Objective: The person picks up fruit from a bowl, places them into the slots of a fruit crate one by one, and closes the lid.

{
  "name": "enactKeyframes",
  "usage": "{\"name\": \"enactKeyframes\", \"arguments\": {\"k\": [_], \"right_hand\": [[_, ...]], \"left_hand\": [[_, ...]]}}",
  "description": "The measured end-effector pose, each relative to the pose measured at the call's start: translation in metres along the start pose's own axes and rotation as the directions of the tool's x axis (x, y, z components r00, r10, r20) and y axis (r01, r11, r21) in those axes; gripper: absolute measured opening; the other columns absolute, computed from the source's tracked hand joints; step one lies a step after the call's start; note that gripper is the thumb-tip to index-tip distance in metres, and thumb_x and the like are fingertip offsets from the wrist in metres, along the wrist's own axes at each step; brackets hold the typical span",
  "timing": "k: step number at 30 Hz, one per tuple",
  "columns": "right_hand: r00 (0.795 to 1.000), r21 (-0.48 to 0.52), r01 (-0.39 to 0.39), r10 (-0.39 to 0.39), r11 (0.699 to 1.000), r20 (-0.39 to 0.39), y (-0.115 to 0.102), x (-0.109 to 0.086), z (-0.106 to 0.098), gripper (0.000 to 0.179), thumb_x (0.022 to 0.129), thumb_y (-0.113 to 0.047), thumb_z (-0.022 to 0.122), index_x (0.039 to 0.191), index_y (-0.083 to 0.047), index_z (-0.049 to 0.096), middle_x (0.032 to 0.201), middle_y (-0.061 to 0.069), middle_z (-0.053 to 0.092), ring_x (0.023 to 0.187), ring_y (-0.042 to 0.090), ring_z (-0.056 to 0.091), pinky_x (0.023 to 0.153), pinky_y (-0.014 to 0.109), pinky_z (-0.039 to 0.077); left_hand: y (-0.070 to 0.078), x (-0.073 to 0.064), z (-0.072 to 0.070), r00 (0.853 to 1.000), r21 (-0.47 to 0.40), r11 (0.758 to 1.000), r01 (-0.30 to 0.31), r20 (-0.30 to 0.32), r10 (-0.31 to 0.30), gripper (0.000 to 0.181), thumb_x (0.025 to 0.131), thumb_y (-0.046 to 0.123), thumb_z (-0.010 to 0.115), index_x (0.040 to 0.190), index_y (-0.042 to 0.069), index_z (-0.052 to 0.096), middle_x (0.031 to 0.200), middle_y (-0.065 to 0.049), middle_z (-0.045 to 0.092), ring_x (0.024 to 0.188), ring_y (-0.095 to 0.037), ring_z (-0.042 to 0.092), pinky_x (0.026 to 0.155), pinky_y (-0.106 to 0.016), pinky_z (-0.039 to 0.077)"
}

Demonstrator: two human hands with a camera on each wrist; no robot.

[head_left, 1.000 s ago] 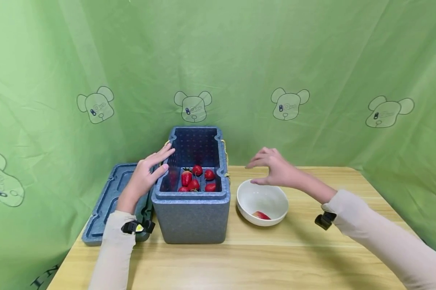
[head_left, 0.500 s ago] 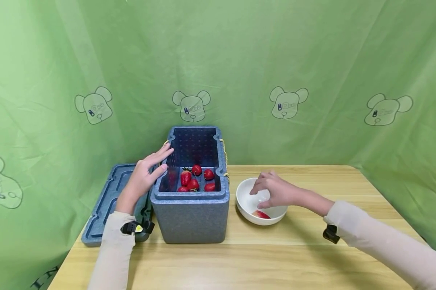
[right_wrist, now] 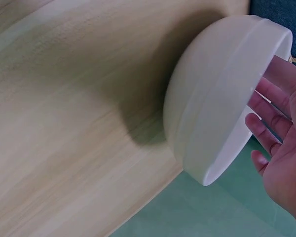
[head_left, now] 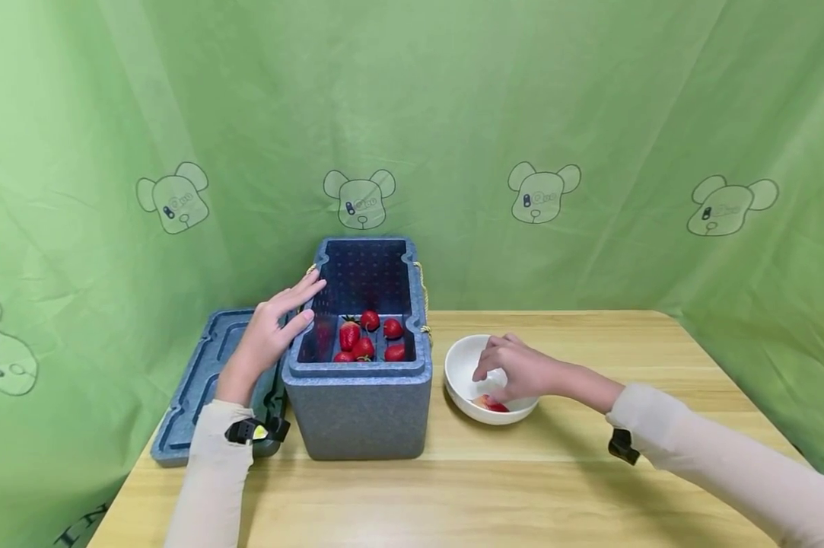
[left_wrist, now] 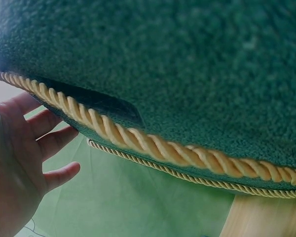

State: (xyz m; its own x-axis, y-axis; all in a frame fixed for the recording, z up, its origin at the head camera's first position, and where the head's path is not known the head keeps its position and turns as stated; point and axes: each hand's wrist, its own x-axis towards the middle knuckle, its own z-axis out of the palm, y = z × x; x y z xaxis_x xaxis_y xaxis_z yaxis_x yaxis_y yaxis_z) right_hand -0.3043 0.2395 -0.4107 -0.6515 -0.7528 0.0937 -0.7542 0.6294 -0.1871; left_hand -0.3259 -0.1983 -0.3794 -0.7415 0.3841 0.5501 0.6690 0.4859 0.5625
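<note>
A white bowl (head_left: 458,384) stands on the table to the right of a blue-grey foam box (head_left: 360,418). Inside it lies one red strawberry (head_left: 494,406). My right hand (head_left: 521,373) reaches into the bowl, fingers bent and spread from the thumb, the thumb close over that strawberry. From the right wrist camera the bowl wall hides the fingertips and the fruit. My left hand (head_left: 266,335) rests on the box's left rim with its fingers extended. Several strawberries (head_left: 364,348) lie on the floor of the lidless box.
A blue-grey lid (head_left: 199,380) lies on the table left of the box, partly behind my left forearm. Yellow twisted rope (left_wrist: 163,148) runs along the box's side. Green cloth (head_left: 453,114) printed with bear heads hangs behind the wooden table (head_left: 494,495).
My right hand has moved down from above the bowl into it, and its thumb has come close to the strawberry. The left hand stays on the box rim.
</note>
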Motion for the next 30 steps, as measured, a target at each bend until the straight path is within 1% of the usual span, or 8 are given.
{"name": "enactKeyframes", "arguments": {"k": [6,13,19,25,30], "right_hand": [[0.998,-0.033,0.058,-0.057,0.998,0.018,0.0,0.006,0.005,0.023,0.071,-0.02,0.09,0.092,-0.016,0.081,0.089,-0.006,0.076,0.09,0.011,0.05,0.081,0.033,0.033],[0.998,-0.084,0.033,-0.029,0.996,0.046,0.003,0.012,0.003,0.023,0.071,-0.016,0.09,0.092,-0.017,0.08,0.085,-0.008,0.074,0.088,0.012,0.048,0.079,0.032,0.031],[0.998,-0.097,0.033,-0.028,0.995,0.055,0.006,0.013,0.002,0.025,0.071,-0.016,0.091,0.094,-0.017,0.081,0.085,-0.008,0.074,0.087,0.011,0.048,0.078,0.032,0.03],[0.997,-0.087,0.018,-0.012,0.996,0.073,0.008,0.01,0.004,0.027,0.071,-0.016,0.091,0.096,-0.019,0.081,0.086,-0.009,0.074,0.087,0.011,0.048,0.079,0.031,0.03],[0.997,-0.082,0.019,-0.013,0.996,0.075,0.009,0.009,0.005,0.028,0.071,-0.016,0.091,0.096,-0.02,0.081,0.086,-0.01,0.075,0.087,0.011,0.048,0.079,0.032,0.03]], "left_hand": [[0.0,-0.002,-0.004,1.0,0.006,1.0,-0.007,-0.017,0.007,0.052,0.1,0.013,0.056,0.151,0.019,0.052,0.164,-0.008,0.039,0.151,-0.035,0.037,0.12,-0.065,0.027],[0.001,-0.002,-0.007,1.0,0.008,1.0,-0.012,-0.022,0.012,0.05,0.101,0.017,0.056,0.151,0.019,0.052,0.163,-0.007,0.039,0.151,-0.036,0.037,0.12,-0.065,0.028],[0.001,-0.001,-0.005,1.0,-0.004,1.0,-0.017,-0.017,0.017,0.05,0.101,0.016,0.056,0.151,0.018,0.052,0.163,-0.007,0.039,0.151,-0.035,0.037,0.12,-0.064,0.028],[0.002,-0.002,0.0,1.0,-0.013,1.0,0.008,-0.005,-0.008,0.05,0.102,0.017,0.055,0.151,0.02,0.052,0.164,-0.003,0.037,0.152,-0.031,0.036,0.121,-0.063,0.028],[0.001,-0.001,0.001,1.0,-0.009,1.0,0.009,0.001,-0.009,0.05,0.102,0.016,0.055,0.152,0.021,0.051,0.164,-0.002,0.037,0.152,-0.032,0.035,0.121,-0.063,0.028]]}}
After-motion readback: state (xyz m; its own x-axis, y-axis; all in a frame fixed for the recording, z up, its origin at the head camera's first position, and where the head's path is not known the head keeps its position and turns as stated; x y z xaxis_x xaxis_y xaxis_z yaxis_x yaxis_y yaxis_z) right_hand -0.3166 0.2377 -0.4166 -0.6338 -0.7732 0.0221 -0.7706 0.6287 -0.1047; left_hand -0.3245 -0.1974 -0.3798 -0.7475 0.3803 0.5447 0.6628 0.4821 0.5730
